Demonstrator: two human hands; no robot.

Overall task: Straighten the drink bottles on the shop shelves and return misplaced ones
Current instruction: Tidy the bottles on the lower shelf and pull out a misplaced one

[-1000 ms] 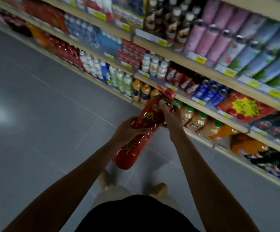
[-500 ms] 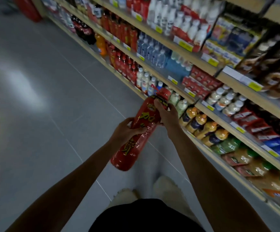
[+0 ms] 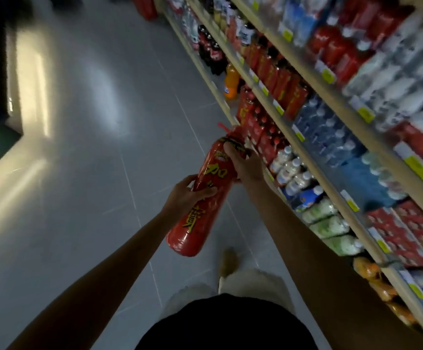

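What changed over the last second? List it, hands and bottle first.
Both hands and the bottle moved with the person along the drink shelves, which now show different stock. Unchanged: the left hand grips the large red plastic bottle at its middle, the right hand grips near its neck; nothing taken or released.

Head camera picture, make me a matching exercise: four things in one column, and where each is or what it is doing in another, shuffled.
Things
1. big red bottle
2. orange bottle
3. left hand
4. right hand

States
A. grips the red bottle's upper part, below the cap
B. stands on the lowest shelf, farther along the aisle
C. held tilted over the floor
D. grips the red bottle's middle

Pairs: 1-C, 2-B, 3-D, 4-A
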